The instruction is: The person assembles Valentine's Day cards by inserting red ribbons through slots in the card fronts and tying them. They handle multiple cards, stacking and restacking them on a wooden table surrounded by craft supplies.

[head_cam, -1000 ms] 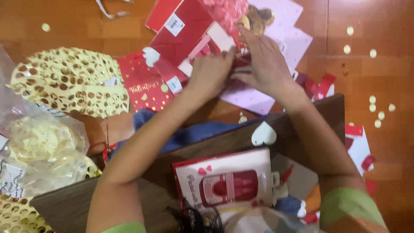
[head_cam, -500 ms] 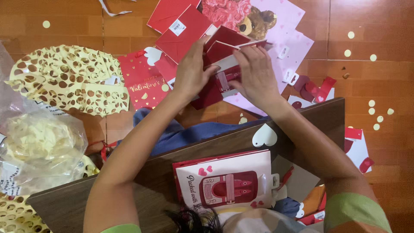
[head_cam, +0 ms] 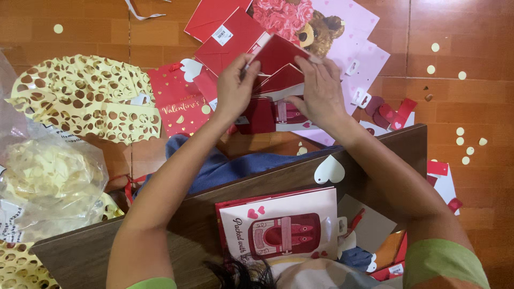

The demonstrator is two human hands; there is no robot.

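Beyond the wooden board point(head_cam: 160, 230), both hands pinch a folded red bag point(head_cam: 278, 56): left hand point(head_cam: 235, 88) at its left edge, right hand point(head_cam: 318, 91) at its right.

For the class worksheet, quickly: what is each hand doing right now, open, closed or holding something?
Left hand: closed, pinching the left edge of the red folded paper bag.
Right hand: closed on the same bag's right side.

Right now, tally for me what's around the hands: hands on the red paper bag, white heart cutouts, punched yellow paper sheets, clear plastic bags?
Hands on the red paper bag: 2, left hand and right hand
White heart cutouts: 2
Punched yellow paper sheets: 2
Clear plastic bags: 1
Total: 7
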